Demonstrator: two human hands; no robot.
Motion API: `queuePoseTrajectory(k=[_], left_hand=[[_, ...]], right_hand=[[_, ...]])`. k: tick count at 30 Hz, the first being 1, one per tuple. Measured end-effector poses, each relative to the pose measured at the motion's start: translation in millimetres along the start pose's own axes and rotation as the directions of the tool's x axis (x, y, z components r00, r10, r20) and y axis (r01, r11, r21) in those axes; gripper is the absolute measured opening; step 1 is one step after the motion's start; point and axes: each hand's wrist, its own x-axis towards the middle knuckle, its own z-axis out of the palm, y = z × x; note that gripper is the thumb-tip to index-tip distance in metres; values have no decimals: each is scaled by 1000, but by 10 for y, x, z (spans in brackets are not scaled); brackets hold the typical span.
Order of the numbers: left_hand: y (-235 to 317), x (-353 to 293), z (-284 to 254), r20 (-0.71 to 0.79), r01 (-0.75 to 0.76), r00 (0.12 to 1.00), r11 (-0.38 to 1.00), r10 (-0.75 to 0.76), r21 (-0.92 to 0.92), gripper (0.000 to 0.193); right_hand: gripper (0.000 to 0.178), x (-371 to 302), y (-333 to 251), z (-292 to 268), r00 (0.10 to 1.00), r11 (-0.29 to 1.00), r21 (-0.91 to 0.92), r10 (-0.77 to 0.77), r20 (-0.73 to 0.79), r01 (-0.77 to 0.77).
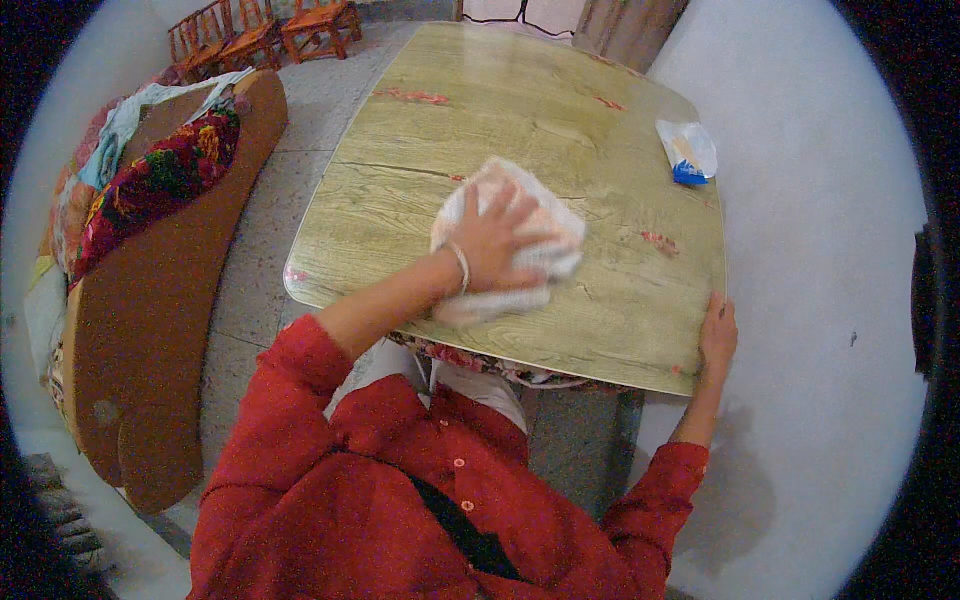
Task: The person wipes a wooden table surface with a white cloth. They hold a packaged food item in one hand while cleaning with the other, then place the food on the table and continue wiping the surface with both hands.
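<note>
A white and pale-pink cloth (565, 225) lies bunched on the wood-patterned table (390, 190), near its front middle. Flat on top of it presses my left hand (492, 240), fingers spread, with a pale band round the wrist; hand and cloth are slightly blurred. At the table's right edge, close to the front corner, my right hand (718, 335) grips the rim. Part of its fingers is hidden.
Near the table's right edge lies a white and blue plastic packet (690, 155). A white wall (800, 250) runs close along that side. To the left stands a brown sofa (160, 330) heaped with coloured cloths (160, 175). Wooden chairs (245, 40) stand at the far left.
</note>
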Motion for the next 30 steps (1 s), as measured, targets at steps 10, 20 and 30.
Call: queuePoseTrajectory(k=[10,20,30], left_hand=[[-1162,-632,-214,-44,399,917,903,-397,157,60],[-60,-68,-65,27,60,998,998,-61,36,63],[-1057,-588,-101,-70,325,945,936,-319,131,65]], right_hand=[[61,-112,-31,35,998,996,-86,-30,-63,24],[64,-2,-1,73,996,998,-68,-17,-84,11],[58,19,121,129,998,1000,-22,11,-68,-12]])
